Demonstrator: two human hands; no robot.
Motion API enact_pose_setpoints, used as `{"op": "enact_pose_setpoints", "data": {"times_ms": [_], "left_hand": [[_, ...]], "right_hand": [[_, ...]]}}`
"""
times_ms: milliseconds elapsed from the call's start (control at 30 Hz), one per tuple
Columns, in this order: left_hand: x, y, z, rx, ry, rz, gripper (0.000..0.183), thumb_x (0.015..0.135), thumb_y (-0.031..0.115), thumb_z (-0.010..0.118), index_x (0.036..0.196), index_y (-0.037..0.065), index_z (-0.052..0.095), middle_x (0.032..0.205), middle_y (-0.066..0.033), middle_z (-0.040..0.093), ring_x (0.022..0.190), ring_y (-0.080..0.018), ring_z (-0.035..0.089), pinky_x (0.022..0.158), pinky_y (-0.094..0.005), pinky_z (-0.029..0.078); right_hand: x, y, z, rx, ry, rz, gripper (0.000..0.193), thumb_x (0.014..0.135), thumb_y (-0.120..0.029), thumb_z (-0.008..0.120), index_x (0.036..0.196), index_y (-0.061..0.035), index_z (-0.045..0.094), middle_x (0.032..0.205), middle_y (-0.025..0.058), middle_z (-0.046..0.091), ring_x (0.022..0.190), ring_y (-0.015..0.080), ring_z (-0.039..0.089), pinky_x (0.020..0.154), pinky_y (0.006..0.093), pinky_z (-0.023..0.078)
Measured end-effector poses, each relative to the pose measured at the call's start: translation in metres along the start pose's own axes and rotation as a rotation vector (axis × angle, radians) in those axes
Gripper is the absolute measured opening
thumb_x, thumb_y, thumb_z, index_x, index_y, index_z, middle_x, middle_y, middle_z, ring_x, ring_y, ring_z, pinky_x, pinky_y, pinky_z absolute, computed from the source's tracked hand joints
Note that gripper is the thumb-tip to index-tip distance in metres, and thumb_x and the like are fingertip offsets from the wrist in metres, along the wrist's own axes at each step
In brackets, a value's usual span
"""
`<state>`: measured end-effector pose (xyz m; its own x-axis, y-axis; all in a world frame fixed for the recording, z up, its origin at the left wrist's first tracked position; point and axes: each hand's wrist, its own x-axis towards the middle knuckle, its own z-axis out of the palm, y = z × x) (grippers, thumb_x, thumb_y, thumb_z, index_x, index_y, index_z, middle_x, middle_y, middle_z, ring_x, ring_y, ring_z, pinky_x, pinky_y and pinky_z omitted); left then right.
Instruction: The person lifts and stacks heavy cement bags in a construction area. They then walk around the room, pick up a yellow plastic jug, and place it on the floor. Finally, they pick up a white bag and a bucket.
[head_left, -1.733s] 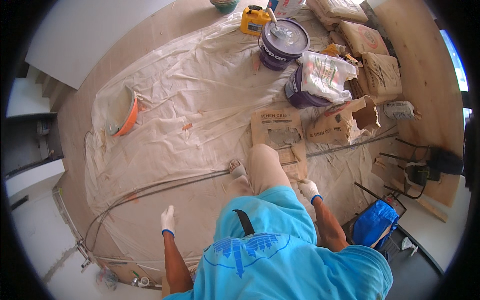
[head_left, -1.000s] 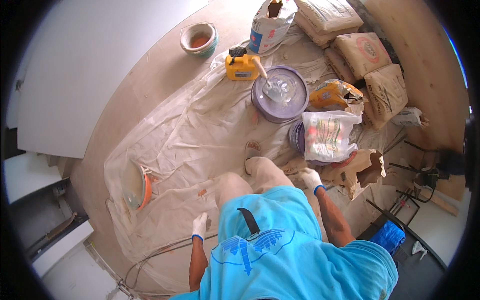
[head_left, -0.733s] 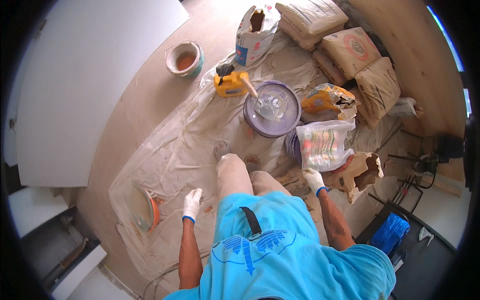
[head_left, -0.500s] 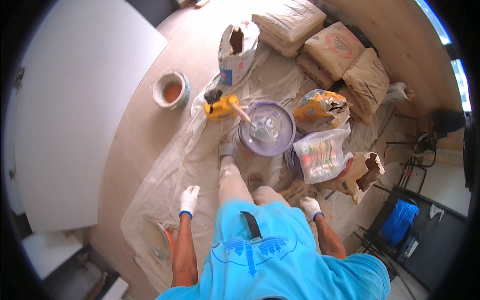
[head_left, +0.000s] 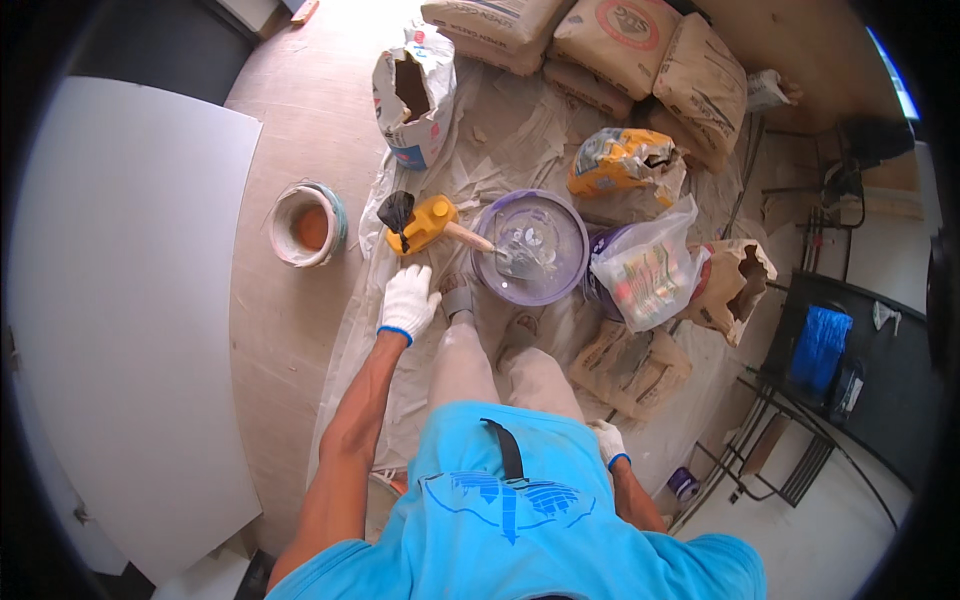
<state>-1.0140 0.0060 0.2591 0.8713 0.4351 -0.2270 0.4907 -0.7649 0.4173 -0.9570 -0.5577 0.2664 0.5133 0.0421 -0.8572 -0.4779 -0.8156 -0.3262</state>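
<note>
My left hand [head_left: 410, 298], in a white glove with a blue cuff, reaches forward with its fingers apart and nothing in it. Just ahead of it stands a yellow jug [head_left: 427, 222] with a black plastic bag [head_left: 397, 213] at its side. A trowel lies with its wooden handle [head_left: 468, 236] toward the jug and its metal blade [head_left: 516, 262] on a round purple bucket top [head_left: 552, 288] smeared with grey. My right hand [head_left: 609, 442], gloved alike, is low beside my right thigh; its fingers are partly hidden and their pose is unclear.
An open white sack [head_left: 430, 130], a torn yellow sack [head_left: 610, 170] and stacked brown paper sacks [head_left: 610, 40] stand farther off. A plastic bag [head_left: 650, 275] covers another bucket at right. A crusted pail [head_left: 297, 225] is left; a flattened paper sack [head_left: 632, 368] lies on plastic sheeting.
My left hand has moved forward from beside my leg toward the yellow jug, and its fingers have spread. My right hand has drawn in closer to my thigh. The view has shifted.
</note>
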Motion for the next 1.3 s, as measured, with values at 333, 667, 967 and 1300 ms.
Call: {"op": "enact_pose_setpoints", "data": {"times_ms": [333, 667, 967, 1300], "left_hand": [[0.093, 0.032, 0.045, 0.307, 0.054, 0.319, 0.052, 0.076, 0.019, 0.073, 0.123, 0.003, 0.058, 0.118, -0.017, 0.055, 0.117, -0.0362, 0.05, 0.098, -0.0505, 0.04], [0.151, 0.047, 0.117, 0.632, -0.04, 0.303, 0.018, 0.087, 0.017, 0.061, 0.102, 0.009, 0.064, 0.096, -0.0119, 0.064, 0.104, -0.0311, 0.056, 0.094, -0.051, 0.04], [0.163, 0.048, 0.142, 0.676, -0.237, 0.246, 0.017, 0.091, 0.019, 0.06, 0.098, 0.012, 0.075, 0.096, -0.0105, 0.07, 0.099, -0.0328, 0.068, 0.094, -0.0613, 0.046], [0.14, 0.056, 0.136, 0.364, -0.378, 0.048, 0.02, 0.089, 0.024, 0.066, 0.096, 0.006, 0.071, 0.1, -0.0198, 0.069, 0.095, -0.0404, 0.071, 0.081, -0.0549, 0.055]], "right_hand": [[-0.058, 0.029, 0.014, 0.277, 0.046, 0.314, 0.036, 0.091, -0.014, 0.06, 0.121, 0.0006, 0.07, 0.09, 0.0077, 0.071, 0.067, 0.0141, 0.063, 0.058, 0.0292, 0.05], [-0.105, 0.08, 0.049, 0.427, 0.078, 0.417, 0.035, 0.092, -0.011, 0.058, 0.122, 0.0043, 0.067, 0.089, 0.0076, 0.07, 0.068, 0.0133, 0.064, 0.057, 0.0283, 0.05], [-0.1, 0.088, 0.068, 0.425, 0.08, 0.415, 0.033, 0.093, -0.013, 0.058, 0.121, 0.0016, 0.068, 0.087, 0.0066, 0.069, 0.066, 0.0137, 0.06, 0.057, 0.0297, 0.049], [-0.078, 0.092, 0.055, 0.515, 0.057, 0.382, 0.033, 0.093, -0.014, 0.059, 0.121, 0.0014, 0.069, 0.093, 0.0076, 0.07, 0.072, 0.0146, 0.064, 0.063, 0.0304, 0.051]]}}
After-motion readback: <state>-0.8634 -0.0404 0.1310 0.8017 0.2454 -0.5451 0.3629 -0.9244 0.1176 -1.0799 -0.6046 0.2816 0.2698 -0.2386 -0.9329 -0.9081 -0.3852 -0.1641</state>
